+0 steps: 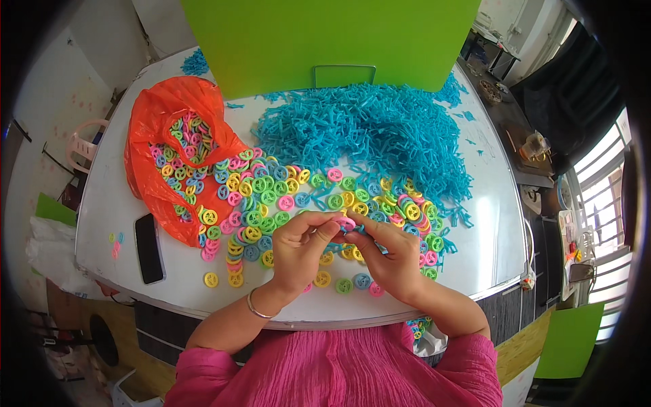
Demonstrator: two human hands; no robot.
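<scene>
my left hand (298, 247) & right hand (390, 261) both pinch shut on a pink wheel (346, 222) w/ a blue piece, over the white table (488, 224); green board (325, 41) at back, window (603, 217) on the right.

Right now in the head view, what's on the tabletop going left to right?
Few loose rings near the left edge → black phone → orange plastic bag of rings → left hand → right hand → right end of the blue plastic pile.

A small pink plastic wheel (347, 222) is pinched at fingertip level above the scattered multicoloured wheels (271, 200).
</scene>
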